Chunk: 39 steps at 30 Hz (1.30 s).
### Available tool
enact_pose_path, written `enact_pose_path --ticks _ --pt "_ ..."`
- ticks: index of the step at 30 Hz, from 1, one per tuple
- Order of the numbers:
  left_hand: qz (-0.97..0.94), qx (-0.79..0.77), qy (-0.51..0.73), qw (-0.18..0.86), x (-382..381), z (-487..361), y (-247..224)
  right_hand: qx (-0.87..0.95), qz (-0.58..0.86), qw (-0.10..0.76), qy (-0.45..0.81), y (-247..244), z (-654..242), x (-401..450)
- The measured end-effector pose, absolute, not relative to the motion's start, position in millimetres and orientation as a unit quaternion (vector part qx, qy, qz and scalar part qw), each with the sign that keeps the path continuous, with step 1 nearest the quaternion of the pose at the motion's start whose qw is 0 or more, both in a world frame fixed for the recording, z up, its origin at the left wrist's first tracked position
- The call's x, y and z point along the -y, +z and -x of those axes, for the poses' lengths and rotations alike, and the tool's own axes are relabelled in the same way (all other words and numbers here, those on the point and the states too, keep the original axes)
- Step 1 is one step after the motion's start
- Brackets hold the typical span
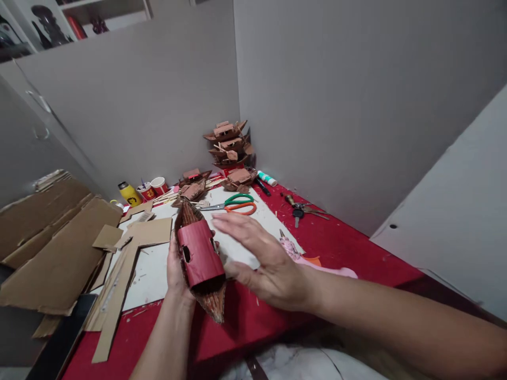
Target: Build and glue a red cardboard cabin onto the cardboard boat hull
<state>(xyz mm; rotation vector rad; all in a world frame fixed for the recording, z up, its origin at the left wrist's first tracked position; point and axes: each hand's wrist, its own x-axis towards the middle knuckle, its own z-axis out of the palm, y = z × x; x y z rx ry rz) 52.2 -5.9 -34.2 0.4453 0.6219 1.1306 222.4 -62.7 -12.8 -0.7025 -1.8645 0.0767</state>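
A small model boat (200, 253) with a brown ridged hull and a curved red roof rests in my left hand (176, 269). My left fingers wrap under and around its hull and are partly hidden by it. Dark cut-out openings show on both sides of the roof. Just right of the boat is my right hand (269, 261), with thumb and fingers apart and nothing between them. Its fingertips are close to the roof's edge; whether they touch it I cannot tell. Beyond the boat lie scissors (237, 205) with green and orange handles.
Cardboard sheets (59, 248) and strips lie at the left. Finished-looking boats (229, 142) are stacked at the back corner. A pink glue gun (291, 248), keys (303, 211), a glue stick (266, 178), paper cups (159, 186) and a yellow bottle (130, 193) stand or lie around the red-covered table (340, 243).
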Motion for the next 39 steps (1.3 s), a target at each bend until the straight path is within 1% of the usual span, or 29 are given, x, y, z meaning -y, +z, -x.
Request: enact_pose_path --ticks 1,3,5,8,10,12,15,17,19,22,24,28,31,35,39 --pt "-0.211 -0.289 0.526 0.772 6.1 -50.1 -31.5 0.757 0.32 0.567 0.049 -15.3 -223.8 66.4" --pt "-0.224 -0.288 0.534 0.763 7.2 -46.4 -27.2 0.712 0.375 0.585 0.098 -23.5 -224.0 73.1" --pt "-0.239 -0.278 0.551 0.75 9.3 -44.3 -24.7 0.692 0.415 0.569 0.16 -33.1 -220.4 77.8" --pt "-0.267 -0.265 0.568 0.732 14.4 -45.4 -24.5 0.68 0.448 0.516 0.266 -43.9 -210.1 79.0" --pt "-0.286 -0.26 0.573 0.723 18.2 -48.3 -25.8 0.669 0.451 0.491 0.328 -48.1 -202.5 76.3" --pt "-0.298 -0.257 0.571 0.72 21.5 -51.9 -28.0 0.66 0.439 0.491 0.36 -51.3 -196.4 71.7" --pt "-0.314 -0.268 0.559 0.719 22.6 -55.5 -31.4 0.654 0.413 0.512 0.373 -54.0 -193.4 64.9" --pt "-0.322 -0.279 0.559 0.711 19.5 -55.3 -32.2 0.662 0.411 0.505 0.371 -52.7 -197.1 61.9" --pt "-0.32 -0.288 0.579 0.692 13.9 -52.4 -31.0 0.681 0.432 0.475 0.352 -47.7 -205.6 60.5" --pt "-0.321 -0.295 0.642 0.63 5.9 -43.2 -26.0 0.713 0.469 0.424 0.303 -34.9 -224.2 59.4" --pt "-0.351 -0.298 0.652 0.603 4.6 -34.8 -22.6 0.73 0.485 0.396 0.275 -25.1 -237.7 58.4" --pt "-0.456 -0.294 0.568 0.619 10.9 -16.9 -18.3 0.745 0.524 0.32 0.262 -9.2 -261.3 51.8" --pt "-0.537 -0.314 0.504 0.6 13.6 -4.6 -13.4 0.759 0.528 0.276 0.264 -1.4 -275.2 41.7" --pt "-0.652 -0.41 0.393 0.502 8.5 5.9 0.3 0.789 0.509 0.232 0.254 5.6 -286.2 27.2" --pt "-0.753 -0.497 0.24 0.359 5.4 0.7 12.9 0.814 0.498 0.19 0.231 9.4 -283.2 16.9"
